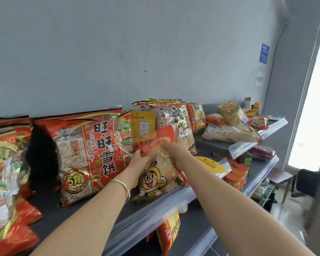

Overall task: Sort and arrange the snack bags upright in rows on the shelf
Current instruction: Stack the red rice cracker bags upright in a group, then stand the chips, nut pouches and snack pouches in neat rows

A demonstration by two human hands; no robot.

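A: Where is the bee bag (155,174)?
B: At the shelf (155,209) front, just beside the large red bag (89,154). The left hand (139,161) grips its edge; the right hand (174,151) touches it, curl unclear. Best practice: seat the base flat before release.

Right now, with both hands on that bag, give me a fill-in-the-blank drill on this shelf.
The left hand and the right hand hold a snack bag printed with a cartoon ____.
A silver bracelet circles the ____ wrist.
The big red rice cracker bag stands to the ____ of that held bag.
Far right on the top shelf, the long clear bag lies ____, not upright.
Missing: bee; left; left; flat.
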